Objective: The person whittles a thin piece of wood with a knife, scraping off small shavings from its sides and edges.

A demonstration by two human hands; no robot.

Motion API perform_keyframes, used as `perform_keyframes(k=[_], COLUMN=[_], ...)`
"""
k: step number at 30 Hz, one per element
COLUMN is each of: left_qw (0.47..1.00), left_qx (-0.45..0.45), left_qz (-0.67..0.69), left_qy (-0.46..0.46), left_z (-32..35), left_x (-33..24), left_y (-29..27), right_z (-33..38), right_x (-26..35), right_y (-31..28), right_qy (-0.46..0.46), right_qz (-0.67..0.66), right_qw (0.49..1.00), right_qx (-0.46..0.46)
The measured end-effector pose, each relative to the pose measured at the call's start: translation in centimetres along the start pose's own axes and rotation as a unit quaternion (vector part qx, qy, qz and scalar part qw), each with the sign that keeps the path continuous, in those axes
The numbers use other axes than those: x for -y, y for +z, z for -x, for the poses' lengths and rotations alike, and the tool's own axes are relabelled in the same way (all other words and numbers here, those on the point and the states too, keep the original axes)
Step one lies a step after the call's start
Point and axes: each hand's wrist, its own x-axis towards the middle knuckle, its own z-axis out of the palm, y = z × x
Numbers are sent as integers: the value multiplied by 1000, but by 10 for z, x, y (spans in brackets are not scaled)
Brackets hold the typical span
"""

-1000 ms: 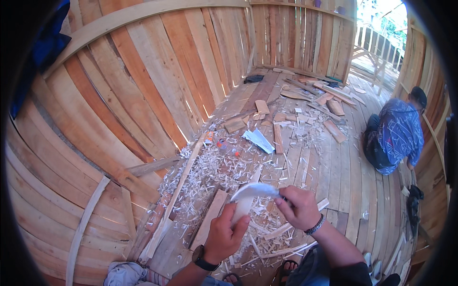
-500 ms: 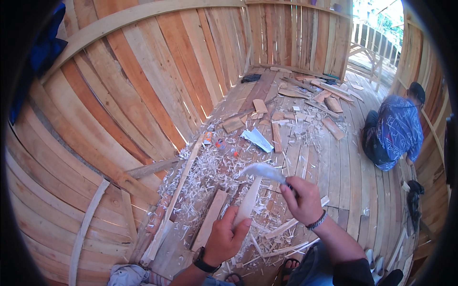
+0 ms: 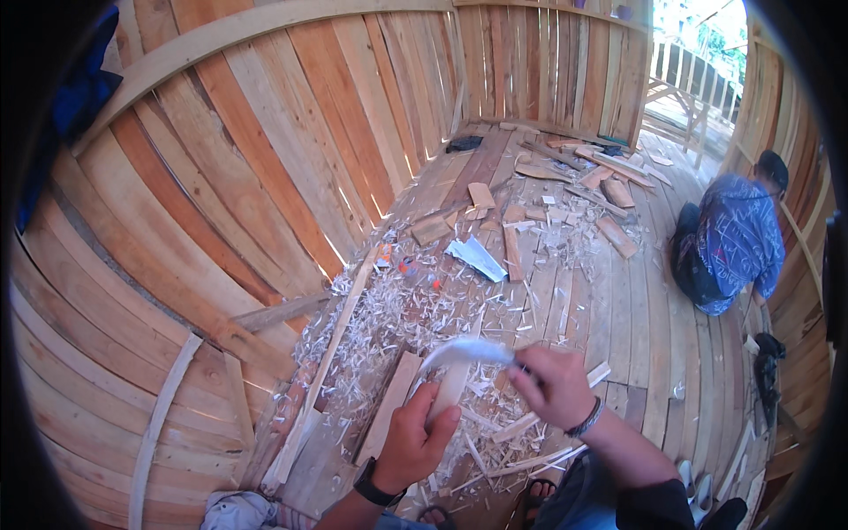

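Observation:
My left hand (image 3: pixel 410 443) is closed around the lower end of a pale, slim piece of wood (image 3: pixel 448 395), which points up and away from me. My right hand (image 3: pixel 558 385) grips the handle of a knife with a broad, curved blade (image 3: pixel 475 350). The blade lies across the wood above my left fingers, its tip pointing left, and hides part of the wood. Its edge is slightly blurred, so I cannot tell how deep it bites. Beneath my hands, pale wood shavings (image 3: pixel 371 353) cover the plank floor (image 3: pixel 618 327).
A thick wooden block (image 3: pixel 389 406) lies left of my hands, beside a long strip (image 3: pixel 327 362). Offcuts (image 3: pixel 616 237) and a bluish-white sheet (image 3: pixel 477 259) lie farther off. Another person (image 3: pixel 733 234) sits at the right, facing away. A plank wall (image 3: pixel 265 132) rises at the left.
My right hand has brought the knife down along the wood, toward me and a little left. The blade is now closer to my left hand, which stays nearly in place.

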Motion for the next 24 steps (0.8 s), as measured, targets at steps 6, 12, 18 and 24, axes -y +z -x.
perform_keyframes(k=[6, 12, 18, 24], left_qw=[1000, 1000, 1000, 999], left_qx=[11, 9, 3, 6], left_qz=[16, -3, -18, -40], left_qy=[-8, -19, 3, -5], left_z=[0, -1, -3, -3], left_x=[7, 1, 0, -3], left_y=[-2, -6, -3, -5], right_z=[0, -6, -6, -8], right_x=[-3, -2, -2, -6], right_y=[1, 0, -3, -3], right_qy=[22, 23, 75, 61], right_qz=[3, 4, -3, -1], right_qw=[1000, 999, 997, 998], right_qx=[6, 24, 21, 13])
